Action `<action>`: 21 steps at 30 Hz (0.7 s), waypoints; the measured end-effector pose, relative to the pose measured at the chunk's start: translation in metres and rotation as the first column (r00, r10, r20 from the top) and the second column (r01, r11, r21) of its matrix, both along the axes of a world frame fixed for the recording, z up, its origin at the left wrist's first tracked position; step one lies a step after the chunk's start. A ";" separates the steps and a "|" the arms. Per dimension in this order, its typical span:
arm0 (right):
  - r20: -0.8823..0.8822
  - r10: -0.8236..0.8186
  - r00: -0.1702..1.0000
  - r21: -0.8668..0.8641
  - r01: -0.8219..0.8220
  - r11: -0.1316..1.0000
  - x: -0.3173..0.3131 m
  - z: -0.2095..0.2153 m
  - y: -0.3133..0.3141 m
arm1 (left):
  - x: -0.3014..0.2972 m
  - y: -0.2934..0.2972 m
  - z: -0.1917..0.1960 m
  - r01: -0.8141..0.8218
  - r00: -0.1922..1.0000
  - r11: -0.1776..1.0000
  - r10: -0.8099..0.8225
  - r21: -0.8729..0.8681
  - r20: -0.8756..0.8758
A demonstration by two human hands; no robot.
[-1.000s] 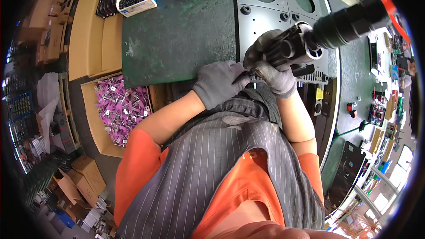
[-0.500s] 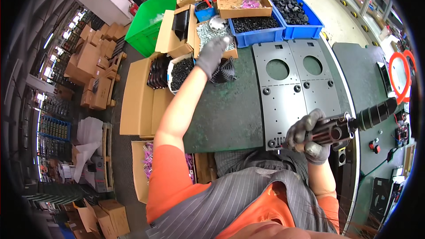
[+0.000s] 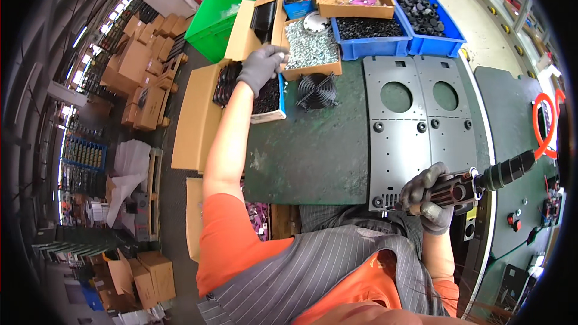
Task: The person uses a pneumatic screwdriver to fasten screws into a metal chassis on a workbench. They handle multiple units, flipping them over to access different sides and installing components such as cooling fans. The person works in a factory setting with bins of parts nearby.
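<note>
My left hand (image 3: 260, 69), in a grey glove, hovers over a small open box of black screws (image 3: 271, 106). Its fingers are bent together; whatever they pinch, if anything, is too small to make out. My gloved right hand (image 3: 426, 197) grips a pistol-shaped power screwdriver (image 3: 459, 190) above the near end of the grey metal panels. Two such panels, a left one (image 3: 399, 150) and a right one (image 3: 451, 141), lie side by side, each with a round hole. Black round feet (image 3: 378, 126) sit on them. Black wire fan guards (image 3: 317, 91) lie beside the screw box.
A carton of silvery screws (image 3: 310, 45) stands behind the fan guards. Blue bins of black parts (image 3: 421, 15) and a green crate (image 3: 226, 15) line the far edge. An open carton (image 3: 195, 123) is at the left. A red coiled hose (image 3: 542, 123) hangs at the right.
My left hand has moved left, from above the fan guards and silvery screws to the box of black screws. The view has shifted slightly. My right hand keeps its grip on the screwdriver.
</note>
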State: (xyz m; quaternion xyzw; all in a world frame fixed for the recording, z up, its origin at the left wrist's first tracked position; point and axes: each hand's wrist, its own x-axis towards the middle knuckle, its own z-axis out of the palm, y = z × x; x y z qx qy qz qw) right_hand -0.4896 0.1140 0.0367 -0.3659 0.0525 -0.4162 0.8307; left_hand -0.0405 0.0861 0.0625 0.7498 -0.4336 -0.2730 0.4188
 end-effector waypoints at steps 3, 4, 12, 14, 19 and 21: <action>0.006 -0.042 0.999 0.018 0.042 0.999 0.006 -0.003 0.001 | 0.025 0.050 -0.006 -0.091 0.822 0.945 -0.108 0.315 0.560; 0.011 -0.031 0.999 0.032 0.031 0.999 0.008 -0.004 -0.001 | 0.026 0.062 -0.006 -0.090 0.846 0.899 -0.158 0.428 0.509; -0.030 0.008 1.000 0.046 -0.007 0.999 0.020 -0.008 0.001 | 0.003 0.077 -0.022 -0.131 0.689 0.797 -0.354 0.590 0.632; -0.036 0.016 0.999 0.033 -0.015 0.999 0.020 -0.006 0.001 | 0.006 0.082 -0.025 -0.124 0.717 0.845 -0.286 0.520 0.636; -0.034 -0.015 0.999 0.018 0.015 1.000 0.015 -0.011 -0.001 | 0.006 0.087 -0.022 -0.162 0.719 0.905 -0.166 0.394 0.675; -0.032 -0.013 0.999 0.006 0.014 1.000 0.012 -0.011 -0.002 | 0.008 0.084 -0.018 -0.174 0.707 0.911 -0.149 0.374 0.691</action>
